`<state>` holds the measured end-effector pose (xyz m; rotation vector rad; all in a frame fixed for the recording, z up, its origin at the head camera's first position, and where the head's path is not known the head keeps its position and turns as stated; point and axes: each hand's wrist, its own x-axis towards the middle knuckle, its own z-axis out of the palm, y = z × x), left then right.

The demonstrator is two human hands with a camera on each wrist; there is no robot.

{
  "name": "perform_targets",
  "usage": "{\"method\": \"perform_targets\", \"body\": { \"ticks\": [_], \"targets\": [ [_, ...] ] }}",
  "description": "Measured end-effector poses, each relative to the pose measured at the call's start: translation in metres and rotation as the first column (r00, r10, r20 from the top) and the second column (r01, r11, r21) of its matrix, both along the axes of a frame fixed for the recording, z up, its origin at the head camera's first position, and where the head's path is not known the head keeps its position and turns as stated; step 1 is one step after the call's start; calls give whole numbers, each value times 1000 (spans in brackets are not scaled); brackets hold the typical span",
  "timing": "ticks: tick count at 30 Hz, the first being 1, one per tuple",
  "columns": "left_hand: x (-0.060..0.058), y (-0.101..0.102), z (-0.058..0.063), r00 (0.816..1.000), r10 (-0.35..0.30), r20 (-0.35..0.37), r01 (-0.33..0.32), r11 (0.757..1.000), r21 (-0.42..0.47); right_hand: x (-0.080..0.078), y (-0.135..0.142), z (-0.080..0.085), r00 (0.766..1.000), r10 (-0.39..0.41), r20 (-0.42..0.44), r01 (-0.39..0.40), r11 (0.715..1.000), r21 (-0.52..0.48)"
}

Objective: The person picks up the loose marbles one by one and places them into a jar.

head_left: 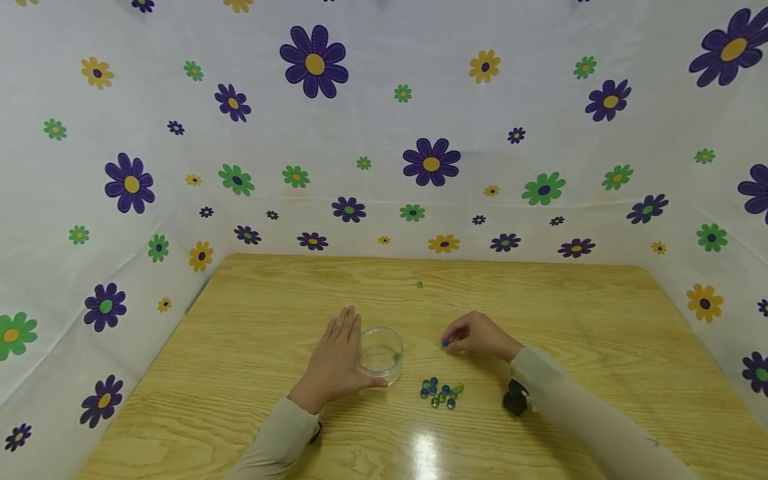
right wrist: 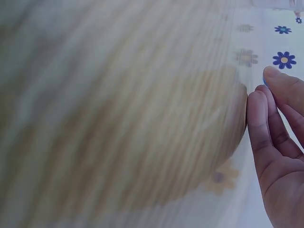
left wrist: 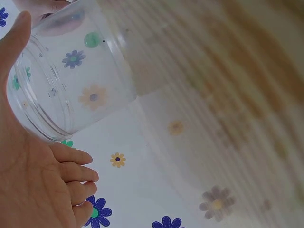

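A clear round jar (head_left: 401,345) stands on the table, with a green marble (head_left: 397,357) inside it near the right wall. My left hand (head_left: 337,360) rests against the jar's left side. Its fingers are straight and point away, while the thumb lies along the jar's near side. To the right of the jar, my right hand (head_left: 480,335) pinches a blue marble (head_left: 446,343) between thumb and fingertips, low over the table. In the right wrist view the fingers mostly hide that marble. Several blue, green and yellowish marbles (head_left: 442,397) lie in a loose group nearer me.
One green marble (head_left: 419,285) lies by itself toward the back of the wooden table (head_left: 270,287). White cloth (head_left: 372,120) printed with flowers hangs behind the table and along both sides.
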<state>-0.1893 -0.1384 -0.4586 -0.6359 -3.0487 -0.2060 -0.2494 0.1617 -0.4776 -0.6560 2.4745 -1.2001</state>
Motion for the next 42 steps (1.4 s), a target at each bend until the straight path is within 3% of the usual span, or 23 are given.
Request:
{"method": "perform_targets", "body": {
  "ticks": [13,29,42],
  "targets": [
    [1,0,0,1000,3,-4,-3,1000,-1,6,15,1,995,-55,87,60,997,-56],
    [1,0,0,1000,-3,-6,3,1000,-2,17,16,14,998,-54,36,58,991,-124],
    [1,0,0,1000,-4,-17,4,1000,-1,22,-5,35,1000,-8,-22,5,988,-152]
  ]
}}
